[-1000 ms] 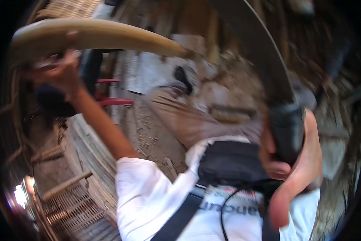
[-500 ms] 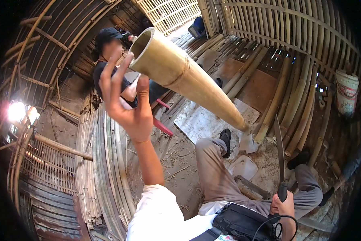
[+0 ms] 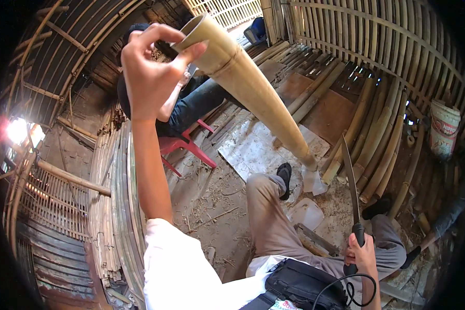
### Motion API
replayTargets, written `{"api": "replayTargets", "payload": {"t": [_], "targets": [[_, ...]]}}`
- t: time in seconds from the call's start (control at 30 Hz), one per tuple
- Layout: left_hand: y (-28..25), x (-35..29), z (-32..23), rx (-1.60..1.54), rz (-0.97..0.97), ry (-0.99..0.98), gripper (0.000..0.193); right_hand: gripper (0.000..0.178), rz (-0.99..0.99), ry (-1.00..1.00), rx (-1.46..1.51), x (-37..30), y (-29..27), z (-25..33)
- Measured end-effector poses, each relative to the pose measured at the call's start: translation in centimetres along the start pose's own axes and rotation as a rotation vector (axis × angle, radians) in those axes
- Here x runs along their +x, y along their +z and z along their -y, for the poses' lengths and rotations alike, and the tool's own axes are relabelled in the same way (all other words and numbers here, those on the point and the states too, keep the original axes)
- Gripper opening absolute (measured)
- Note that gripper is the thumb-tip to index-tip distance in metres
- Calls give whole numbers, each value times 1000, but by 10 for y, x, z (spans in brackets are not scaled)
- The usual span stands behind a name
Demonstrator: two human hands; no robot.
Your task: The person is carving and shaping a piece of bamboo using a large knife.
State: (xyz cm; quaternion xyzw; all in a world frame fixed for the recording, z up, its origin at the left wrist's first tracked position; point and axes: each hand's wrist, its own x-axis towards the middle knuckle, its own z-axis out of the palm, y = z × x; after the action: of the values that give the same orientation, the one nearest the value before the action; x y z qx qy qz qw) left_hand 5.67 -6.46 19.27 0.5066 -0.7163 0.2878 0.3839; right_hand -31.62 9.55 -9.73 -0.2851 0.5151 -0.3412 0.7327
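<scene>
A thick, pale bamboo pole (image 3: 258, 98) leans diagonally, its hollow cut end raised toward me and its lower end down by my foot. At that upper end, my left hand (image 3: 152, 70) is closed on the rim, fingers over the far edge and thumb along the outer wall. My right hand (image 3: 364, 252) grips the black handle of a machete (image 3: 351, 178) low beside my knee. Its long, narrow blade points upward, apart from the bamboo.
A person sits on a red plastic chair (image 3: 183, 147) behind the pole's upper end. Split bamboo strips (image 3: 119, 206) lie stacked at left, whole bamboo poles (image 3: 379, 139) at right. A white bucket (image 3: 444, 129) hangs by the slatted wall. A white sheet (image 3: 253, 150) covers some floor.
My left hand has gone from open fingers beside the pole's end to a hold on its rim. The pole's upper end has shifted up and slightly right. The machete stays in my right hand.
</scene>
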Motion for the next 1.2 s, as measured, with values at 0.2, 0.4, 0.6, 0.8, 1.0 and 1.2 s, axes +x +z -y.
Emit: {"api": "replayTargets", "payload": {"t": [0.2,0.4,0.6,0.8,1.0,1.2], "targets": [[23,40,13,-196,27,158,24,37,52,-145,30,-8,3,31],[47,71,13,-113,9,23,32,34,61,-134,-29,-7,8,35],[28,33,-15,-239,99,23,30,38,79,-40,7,3,0,6],[-21,-23,-41,-212,57,-197,32,44,85,62,-56,15,-5,-24],[-59,-75,-27,-56,59,-194,23,47,78,152,-161,36,-9,-61],[-77,-97,-19,-202,57,-139,24,49,116,195,-224,49,4,-66]]}}
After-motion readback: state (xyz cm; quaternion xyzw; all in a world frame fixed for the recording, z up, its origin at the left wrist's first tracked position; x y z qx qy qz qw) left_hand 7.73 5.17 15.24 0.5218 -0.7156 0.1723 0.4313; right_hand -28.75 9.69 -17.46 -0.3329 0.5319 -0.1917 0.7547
